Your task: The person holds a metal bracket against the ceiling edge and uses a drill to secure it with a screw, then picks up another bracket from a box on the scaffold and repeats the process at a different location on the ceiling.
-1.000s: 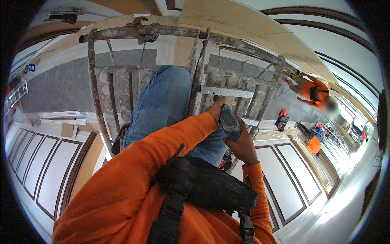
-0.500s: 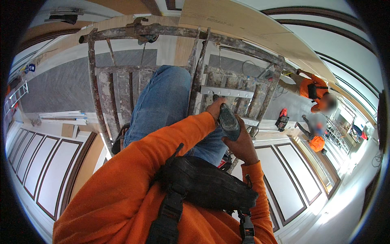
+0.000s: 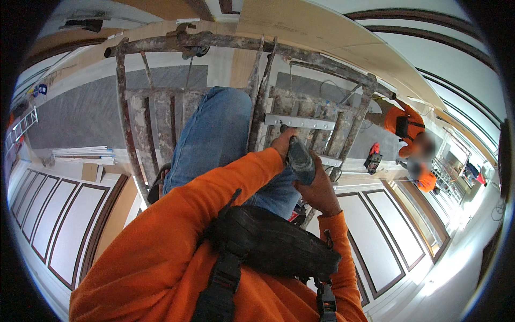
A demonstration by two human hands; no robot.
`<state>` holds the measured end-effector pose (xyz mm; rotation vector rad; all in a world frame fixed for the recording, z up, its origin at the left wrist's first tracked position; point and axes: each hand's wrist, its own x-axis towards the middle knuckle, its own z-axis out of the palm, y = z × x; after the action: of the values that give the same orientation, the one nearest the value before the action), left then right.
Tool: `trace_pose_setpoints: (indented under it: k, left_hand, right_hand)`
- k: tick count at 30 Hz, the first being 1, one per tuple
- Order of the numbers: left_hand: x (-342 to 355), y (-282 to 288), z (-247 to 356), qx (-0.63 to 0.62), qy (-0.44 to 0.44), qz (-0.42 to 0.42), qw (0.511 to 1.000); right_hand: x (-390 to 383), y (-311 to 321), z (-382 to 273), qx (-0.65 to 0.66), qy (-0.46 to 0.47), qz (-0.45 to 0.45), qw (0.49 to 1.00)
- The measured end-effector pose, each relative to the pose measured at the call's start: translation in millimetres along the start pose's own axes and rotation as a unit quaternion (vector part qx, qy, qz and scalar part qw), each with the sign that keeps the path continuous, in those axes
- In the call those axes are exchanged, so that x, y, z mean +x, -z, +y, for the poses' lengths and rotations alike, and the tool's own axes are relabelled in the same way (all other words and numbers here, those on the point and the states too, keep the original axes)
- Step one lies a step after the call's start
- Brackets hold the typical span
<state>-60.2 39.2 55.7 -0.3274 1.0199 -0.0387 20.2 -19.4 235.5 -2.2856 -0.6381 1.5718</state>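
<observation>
Paint-spattered tubular metal scaffold (image 3: 230, 41), with a slatted deck: any rocking could spoil the person's balance and aim. Blue denim-clad leg (image 3: 217, 131) lies bent along the slats, where a slipping tool could strike it. Silver perforated metal strip (image 3: 306, 122) crosses the slats; if loose, which cannot be told, it could shift under pressure. Dusty dark-grey elongated tool (image 3: 301, 161) sits between the hands, nose just beside the strip; contact is unclear. Right hand (image 3: 320, 189) curls against its rear, fingers partly hidden. Left hand (image 3: 282, 143) wraps its front; a skidding nose could pinch the fingers.
</observation>
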Motion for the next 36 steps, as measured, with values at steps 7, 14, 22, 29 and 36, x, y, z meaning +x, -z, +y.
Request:
trace_pose_setpoints:
  k: [7, 14, 22, 29, 36]
  left_hand:
    - [7, 4, -5, 0.028, 0.004, 0.023, 0.999]
    - [24, 16, 1, -0.053, 0.022, 0.056, 0.997]
    - [22, 8, -6, -0.034, -0.038, 0.102, 0.993]
    - [12, -2, 0, -0.064, -0.005, 0.126, 0.990]
    - [22, 12, -5, -0.049, -0.030, 0.103, 0.993]
  right_hand:
    - [-1, -3, 6, -0.005, 0.005, 0.007, 1.000]
    - [0, -5, 19, -0.004, 0.014, 0.015, 1.000]
    - [3, -1, 35, 0.067, 0.014, -0.021, 0.997]
    - [3, -3, 30, 0.020, 0.028, -0.002, 0.999]
    - [1, -3, 33, 0.020, 0.025, -0.007, 0.999]
